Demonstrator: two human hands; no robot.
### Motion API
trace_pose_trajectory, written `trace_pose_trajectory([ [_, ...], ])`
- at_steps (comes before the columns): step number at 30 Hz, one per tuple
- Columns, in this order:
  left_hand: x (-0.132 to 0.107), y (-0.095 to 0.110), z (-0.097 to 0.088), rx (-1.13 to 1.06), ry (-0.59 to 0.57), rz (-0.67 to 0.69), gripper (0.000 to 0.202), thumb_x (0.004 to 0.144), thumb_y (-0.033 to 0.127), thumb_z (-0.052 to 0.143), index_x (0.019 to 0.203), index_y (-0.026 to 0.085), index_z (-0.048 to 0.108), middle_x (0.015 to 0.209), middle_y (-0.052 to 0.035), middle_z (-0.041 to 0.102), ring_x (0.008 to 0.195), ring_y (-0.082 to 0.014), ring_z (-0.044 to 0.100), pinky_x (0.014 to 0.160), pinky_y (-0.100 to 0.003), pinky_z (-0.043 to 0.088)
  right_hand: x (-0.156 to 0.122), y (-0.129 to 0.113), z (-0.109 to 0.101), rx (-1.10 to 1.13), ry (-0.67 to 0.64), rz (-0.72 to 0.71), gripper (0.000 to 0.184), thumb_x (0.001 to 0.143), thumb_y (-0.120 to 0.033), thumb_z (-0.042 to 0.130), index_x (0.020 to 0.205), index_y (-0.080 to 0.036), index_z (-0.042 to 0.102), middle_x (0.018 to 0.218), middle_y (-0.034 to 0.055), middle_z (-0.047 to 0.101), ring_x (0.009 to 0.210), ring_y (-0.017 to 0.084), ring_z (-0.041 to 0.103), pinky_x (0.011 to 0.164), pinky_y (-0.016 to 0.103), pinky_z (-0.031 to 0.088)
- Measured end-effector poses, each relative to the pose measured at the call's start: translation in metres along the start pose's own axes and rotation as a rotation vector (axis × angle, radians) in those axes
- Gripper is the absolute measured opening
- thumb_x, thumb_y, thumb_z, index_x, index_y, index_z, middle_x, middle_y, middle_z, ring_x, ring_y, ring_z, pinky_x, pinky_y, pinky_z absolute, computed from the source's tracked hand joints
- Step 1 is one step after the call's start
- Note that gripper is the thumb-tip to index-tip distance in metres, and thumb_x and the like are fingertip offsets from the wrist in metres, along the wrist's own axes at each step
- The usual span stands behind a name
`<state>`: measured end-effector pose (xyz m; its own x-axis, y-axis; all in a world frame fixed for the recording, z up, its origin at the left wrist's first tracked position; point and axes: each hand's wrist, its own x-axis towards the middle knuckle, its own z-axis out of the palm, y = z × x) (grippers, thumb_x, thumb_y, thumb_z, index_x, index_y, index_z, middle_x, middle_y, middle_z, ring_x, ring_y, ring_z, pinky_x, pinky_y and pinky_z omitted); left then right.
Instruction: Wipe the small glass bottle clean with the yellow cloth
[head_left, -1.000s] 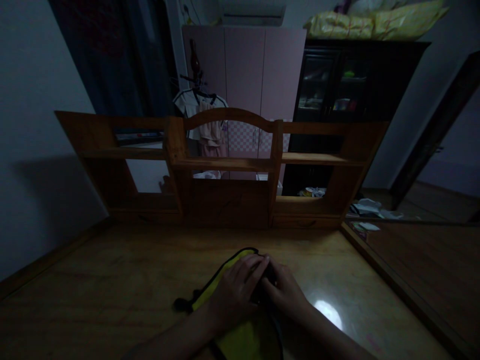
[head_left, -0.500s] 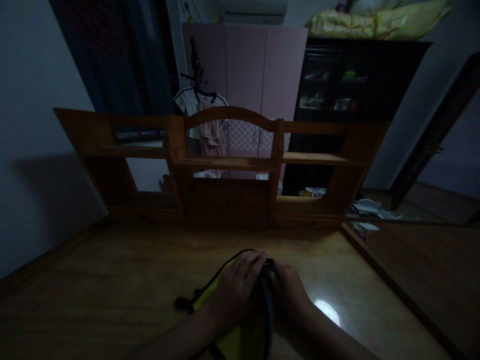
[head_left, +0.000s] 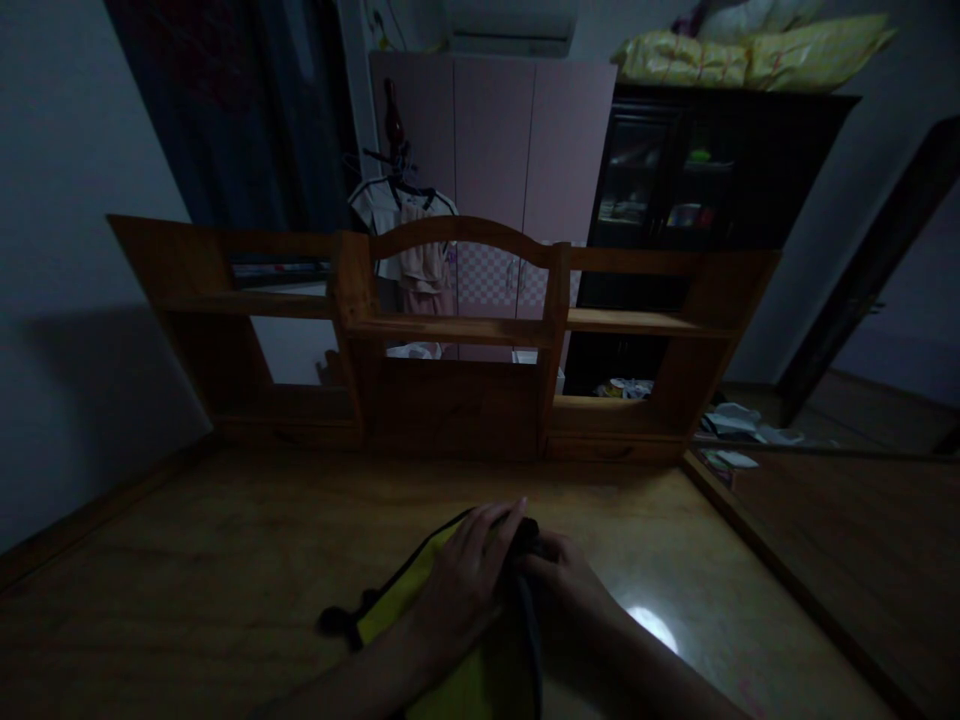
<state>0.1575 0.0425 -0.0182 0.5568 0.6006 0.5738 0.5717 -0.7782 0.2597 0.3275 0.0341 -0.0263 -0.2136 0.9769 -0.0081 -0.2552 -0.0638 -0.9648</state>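
A yellow cloth item with black edging (head_left: 397, 607), which looks like a bag, lies on the wooden surface in front of me. My left hand (head_left: 469, 575) grips its upper part, fingers close together along the dark rim. Opposite it, my right hand (head_left: 561, 572) pinches the black edge near the top corner. Both hands almost meet there, so the detail between the fingertips is hidden and dim. A small black tab or strap end (head_left: 335, 620) sticks out at the bag's left side. Dark trim (head_left: 531, 640) runs down its right side.
A wooden shelf unit (head_left: 450, 326) with small drawers stands along the far edge of the wooden surface (head_left: 187, 560). Behind it are a pink wardrobe (head_left: 491, 150), hanging clothes (head_left: 409, 225) and a black cabinet (head_left: 720, 170). A raised wooden edge (head_left: 780, 570) borders the right.
The yellow bag has shifted slightly left and more of its yellow side shows. My right hand's fingers have moved a little left and lower along the dark edge.
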Motion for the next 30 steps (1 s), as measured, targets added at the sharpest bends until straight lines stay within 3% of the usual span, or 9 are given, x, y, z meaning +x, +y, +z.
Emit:
trace_pose_trajectory([
  [3,-0.001,0.003,0.002,0.004,-0.002,0.033,0.089,0.072,-0.005,0.044,0.151,0.023,0.014,0.14,-0.0118,0.037,0.132,-0.0275,0.035,0.108,-0.047,0.037,-0.003,-0.001,0.003,0.156,-0.037,0.071,0.029,0.067,-0.012,0.064,0.096,-0.015,0.066,0.085,0.0054,0.068,0.08,0.022,0.066,0.071,0.028,0.052],
  [6,-0.001,0.007,0.002,-0.005,-0.018,0.025,0.093,0.069,-0.005,0.045,0.151,0.024,0.013,0.142,-0.0122,0.034,0.133,-0.0291,0.033,0.108,-0.05,0.038,-0.005,-0.002,0.004,0.168,-0.105,0.051,0.041,0.068,-0.011,0.061,0.109,-0.018,0.064,0.095,0.0056,0.069,0.088,0.024,0.066,0.08,0.032,0.052],
  [11,-0.001,0.009,0.001,-0.05,-0.044,-0.019,0.099,0.064,-0.004,0.043,0.152,0.022,0.006,0.147,-0.0125,0.028,0.137,-0.0295,0.027,0.109,-0.052,0.036,-0.004,0.008,-0.004,-0.031,-0.051,-0.023,0.044,0.078,-0.016,0.06,0.122,-0.019,0.058,0.111,0.0065,0.067,0.107,0.027,0.061,0.09,0.038,0.05],
  [15,-0.002,0.006,0.003,-0.041,-0.059,0.038,0.098,0.065,-0.003,0.042,0.152,0.019,0.005,0.15,-0.0133,0.021,0.141,-0.0296,0.019,0.112,-0.053,0.032,-0.003,0.011,-0.008,-0.205,-0.011,-0.11,0.041,0.086,-0.023,0.058,0.127,-0.021,0.055,0.123,0.0057,0.062,0.117,0.027,0.055,0.101,0.043,0.044],
  [20,-0.003,0.008,0.001,-0.047,-0.128,0.151,0.099,0.062,0.0,0.045,0.152,0.015,0.005,0.153,-0.0139,0.016,0.143,-0.0314,0.013,0.115,-0.055,0.025,-0.004,0.005,-0.009,-0.413,0.054,-0.271,0.027,0.092,-0.027,0.052,0.115,-0.017,0.064,0.108,0.0082,0.068,0.104,0.028,0.061,0.093,0.04,0.048],
  [25,-0.002,0.013,-0.002,-0.068,-0.141,0.1,0.095,0.069,0.0,0.049,0.152,0.014,0.004,0.156,-0.014,0.008,0.144,-0.0315,0.008,0.115,-0.056,0.026,-0.004,0.004,-0.01,-0.517,0.103,-0.333,0.022,0.093,-0.024,0.05,0.101,-0.015,0.069,0.091,0.0074,0.071,0.083,0.027,0.065,0.073,0.034,0.052],
  [30,-0.001,0.013,-0.002,-0.114,-0.129,0.038,0.094,0.071,-0.004,0.05,0.152,0.021,0.009,0.157,-0.0115,0.003,0.145,-0.0318,0.009,0.113,-0.056,0.028,-0.005,0.0,-0.007,-0.432,0.085,-0.372,0.024,0.094,-0.022,0.05,0.109,-0.016,0.068,0.101,0.0067,0.071,0.09,0.026,0.065,0.079,0.033,0.052],
])
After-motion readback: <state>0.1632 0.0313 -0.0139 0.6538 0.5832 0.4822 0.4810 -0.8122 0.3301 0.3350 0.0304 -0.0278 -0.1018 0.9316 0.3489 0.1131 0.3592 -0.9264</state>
